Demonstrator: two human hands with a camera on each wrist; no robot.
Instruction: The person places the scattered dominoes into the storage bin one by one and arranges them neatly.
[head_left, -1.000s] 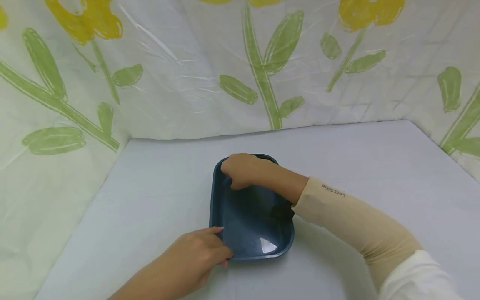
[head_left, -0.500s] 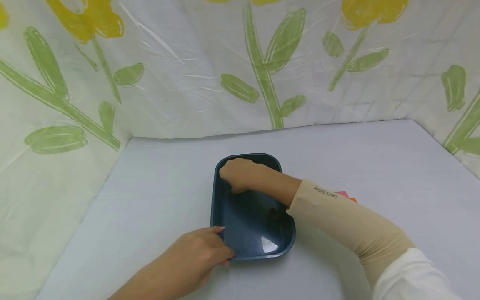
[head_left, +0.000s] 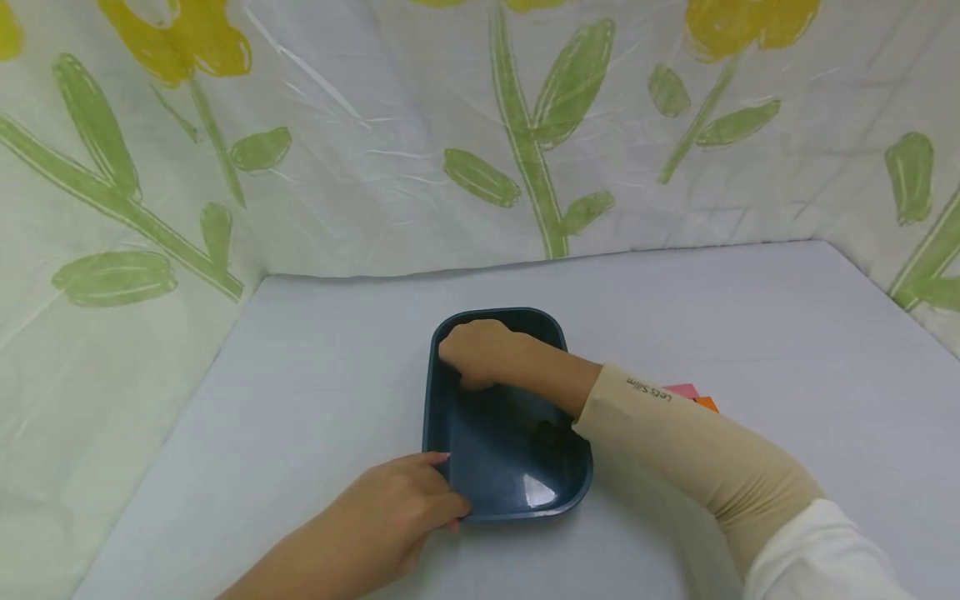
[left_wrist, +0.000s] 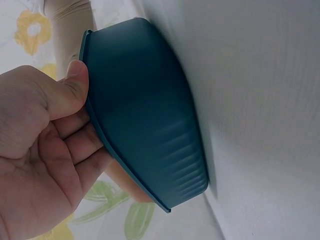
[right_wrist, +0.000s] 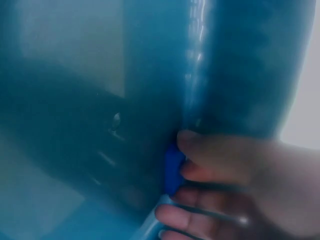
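A dark blue-green plastic basin with rounded corners stands on the table. My left hand grips its near left corner, thumb inside and fingers under the rim; the left wrist view shows the basin's ribbed outer wall beside that hand. Deep in the basin's far left corner is my right hand. In the right wrist view its thumb and fingers pinch a small bright blue piece against the basin floor. Most of that piece is hidden, and its kind cannot be told.
A pink piece and an orange piece, flat like paper, peek out behind the right sleeve. White sheeting with painted flowers encloses the white table at the back and sides.
My right hand has shifted slightly nearer within the basin's far left corner. As the sleeve lowered, the pink and orange pieces came into view. The left hand keeps its hold.
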